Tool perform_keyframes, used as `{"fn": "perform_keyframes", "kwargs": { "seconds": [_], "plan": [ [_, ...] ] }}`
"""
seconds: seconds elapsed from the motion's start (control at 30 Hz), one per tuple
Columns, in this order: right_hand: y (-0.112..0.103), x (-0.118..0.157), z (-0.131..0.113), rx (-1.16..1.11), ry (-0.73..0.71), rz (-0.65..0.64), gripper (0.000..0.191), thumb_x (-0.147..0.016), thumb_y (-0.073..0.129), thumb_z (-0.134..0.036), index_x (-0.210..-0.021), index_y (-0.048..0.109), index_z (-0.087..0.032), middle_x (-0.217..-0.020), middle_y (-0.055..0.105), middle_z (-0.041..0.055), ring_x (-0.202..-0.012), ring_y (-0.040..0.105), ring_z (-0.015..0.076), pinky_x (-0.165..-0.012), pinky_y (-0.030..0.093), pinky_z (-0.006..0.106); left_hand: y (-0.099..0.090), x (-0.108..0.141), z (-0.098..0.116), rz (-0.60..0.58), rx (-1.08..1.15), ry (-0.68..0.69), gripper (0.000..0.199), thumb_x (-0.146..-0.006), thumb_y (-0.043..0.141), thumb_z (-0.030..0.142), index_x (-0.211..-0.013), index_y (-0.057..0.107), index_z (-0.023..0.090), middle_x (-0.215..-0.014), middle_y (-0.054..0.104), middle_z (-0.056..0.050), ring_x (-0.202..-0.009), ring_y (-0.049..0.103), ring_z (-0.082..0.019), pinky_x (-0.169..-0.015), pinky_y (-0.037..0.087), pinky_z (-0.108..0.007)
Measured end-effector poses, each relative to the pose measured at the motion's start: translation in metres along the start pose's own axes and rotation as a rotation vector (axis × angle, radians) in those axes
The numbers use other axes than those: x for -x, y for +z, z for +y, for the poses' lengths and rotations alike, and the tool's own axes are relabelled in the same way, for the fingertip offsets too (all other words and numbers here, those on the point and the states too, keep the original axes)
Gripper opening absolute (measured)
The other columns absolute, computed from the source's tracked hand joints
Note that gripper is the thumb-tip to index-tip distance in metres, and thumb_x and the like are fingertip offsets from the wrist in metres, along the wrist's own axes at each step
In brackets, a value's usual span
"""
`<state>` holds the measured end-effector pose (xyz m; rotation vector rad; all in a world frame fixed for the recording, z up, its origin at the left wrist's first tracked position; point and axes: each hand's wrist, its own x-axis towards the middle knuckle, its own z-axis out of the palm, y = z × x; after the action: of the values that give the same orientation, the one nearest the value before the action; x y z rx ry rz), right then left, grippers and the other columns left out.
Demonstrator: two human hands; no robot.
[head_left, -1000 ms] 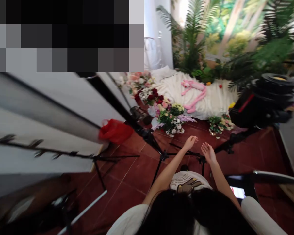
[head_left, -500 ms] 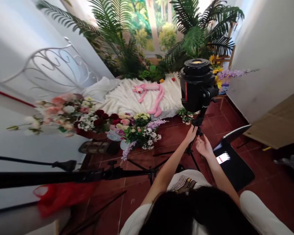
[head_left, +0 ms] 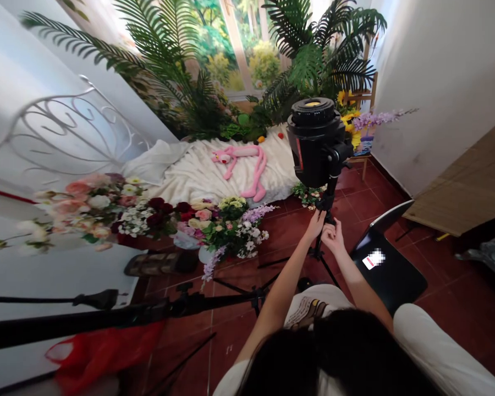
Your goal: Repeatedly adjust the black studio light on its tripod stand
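The light stand (head_left: 330, 190) rises in front of the person, its legs spread on the red tiled floor (head_left: 280, 228). At the very bottom, dark hair (head_left: 289, 352) hangs over a pale printed shirt (head_left: 319, 300), and both bare forearms reach forward from it. To the left, the black pole (head_left: 148, 314) of a second stand slants across above a crumpled red bag (head_left: 103, 352); a black plug (head_left: 94, 300) lies along the wall side. To the right is a black chair (head_left: 400, 283), with a bright phone (head_left: 368, 263) on its seat.

Both hands are at the pole of the light stand, just below the lamp. The left hand (head_left: 315, 224) touches its left side, fingertips upward; part of the fingers is hidden, so I cannot tell whether they wrap it. The right hand (head_left: 333, 236) is on the near right side, fingers bent inward; I cannot tell whether they pinch anything. Above them the black lamp (head_left: 313, 144) sits upright on the stand.

Beyond, bunches of flowers (head_left: 231, 228) line the near edge of a white blanket (head_left: 193, 170), where a pink stuffed toy (head_left: 241, 153) lies. A curly metal headboard (head_left: 61, 118) stands at the left. Farthest back, palm leaves (head_left: 165, 44) flank a garden picture (head_left: 231, 66).
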<state>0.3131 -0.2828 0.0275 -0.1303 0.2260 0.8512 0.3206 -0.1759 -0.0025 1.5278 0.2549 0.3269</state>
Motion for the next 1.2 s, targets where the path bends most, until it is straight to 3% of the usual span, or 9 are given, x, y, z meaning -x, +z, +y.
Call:
{"fn": "perform_keyframes", "kwargs": {
  "seconds": [0.13,0.3,0.4,0.5,0.57,0.63,0.73,0.93,1.2],
  "plan": [
    [0.000,-0.004,-0.002,0.401,-0.112,0.139,0.048,-0.080,0.058,-0.015,-0.054,0.019,-0.023,-0.041,0.022,-0.0114,-0.036,0.017,0.0048,-0.034,0.020,0.016,-0.001,0.002,0.002,-0.008,-0.022,0.001,0.044,-0.094,0.045,0.045,-0.122,0.058,0.014,-0.119,0.065,-0.011,-0.110,0.060,-0.019,-0.103,0.043,-0.032],
    [0.002,0.011,-0.029,1.311,-0.517,0.255,0.040,-0.063,0.069,-0.010,-0.052,0.031,-0.021,-0.047,0.030,-0.0103,-0.046,0.023,0.0064,-0.044,0.025,0.018,0.000,0.003,0.006,-0.012,-0.007,0.000,0.046,-0.093,0.046,0.048,-0.124,0.058,0.016,-0.123,0.064,-0.010,-0.114,0.059,-0.019,-0.105,0.041,-0.031],
    [0.016,0.026,-0.055,1.702,-0.477,0.186,0.029,-0.055,0.073,-0.006,-0.056,0.048,-0.021,-0.052,0.042,-0.0090,-0.052,0.033,0.0079,-0.050,0.030,0.020,0.001,0.003,0.005,0.001,-0.007,-0.013,0.046,-0.093,0.045,0.047,-0.126,0.057,0.017,-0.126,0.063,-0.010,-0.118,0.057,-0.018,-0.106,0.040,-0.030],
    [0.041,0.029,-0.067,1.645,-0.459,0.078,0.044,-0.046,0.084,-0.012,-0.082,0.061,-0.022,-0.068,0.055,-0.0068,-0.061,0.045,0.0106,-0.059,0.041,0.022,0.002,0.002,0.001,0.003,-0.004,-0.007,0.047,-0.094,0.045,0.046,-0.128,0.055,0.016,-0.127,0.063,-0.010,-0.119,0.058,-0.019,-0.107,0.040,-0.032],
    [0.059,0.022,-0.063,1.500,-0.574,0.020,0.063,-0.045,0.087,-0.017,-0.102,0.060,-0.023,-0.086,0.061,-0.0020,-0.074,0.054,0.0133,-0.070,0.047,0.024,0.002,0.000,-0.002,-0.001,0.001,0.000,0.047,-0.094,0.046,0.046,-0.129,0.055,0.017,-0.127,0.063,-0.010,-0.120,0.058,-0.019,-0.108,0.040,-0.033],
    [0.075,0.008,-0.052,1.411,-0.676,-0.028,0.070,-0.048,0.087,-0.022,-0.111,0.055,-0.024,-0.100,0.063,0.0020,-0.085,0.058,0.0154,-0.078,0.049,0.026,0.002,-0.001,-0.006,0.000,0.005,-0.001,0.047,-0.093,0.047,0.045,-0.130,0.054,0.017,-0.129,0.063,-0.009,-0.123,0.056,-0.020,-0.110,0.039,-0.035],
    [0.088,-0.018,-0.031,1.448,-0.745,-0.043,0.062,-0.054,0.084,-0.025,-0.109,0.054,-0.024,-0.098,0.064,0.0009,-0.085,0.061,0.0160,-0.081,0.050,0.029,0.002,-0.004,-0.012,-0.003,0.020,0.008,0.049,-0.094,0.046,0.044,-0.135,0.050,0.017,-0.137,0.058,-0.009,-0.130,0.052,-0.020,-0.113,0.037,-0.036],
    [0.091,-0.049,-0.005,1.519,-0.986,0.133,0.033,-0.067,0.075,-0.034,-0.091,0.056,-0.021,-0.079,0.063,-0.0003,-0.076,0.060,0.0167,-0.075,0.049,0.029,0.004,-0.007,-0.017,0.018,0.042,0.030,0.048,-0.092,0.050,0.038,-0.136,0.048,0.018,-0.143,0.053,-0.009,-0.135,0.048,-0.021,-0.116,0.033,-0.038],
    [0.116,-0.052,-0.023,1.587,-0.978,-0.097,0.038,-0.066,0.078,-0.040,-0.087,0.053,-0.020,-0.071,0.055,-0.0033,-0.066,0.052,0.0136,-0.070,0.049,0.030,0.005,0.004,0.000,0.021,-0.048,0.058,0.045,-0.093,0.046,0.046,-0.128,0.051,0.018,-0.131,0.060,-0.008,-0.123,0.055,-0.019,-0.109,0.039,-0.032]
  ]
}}
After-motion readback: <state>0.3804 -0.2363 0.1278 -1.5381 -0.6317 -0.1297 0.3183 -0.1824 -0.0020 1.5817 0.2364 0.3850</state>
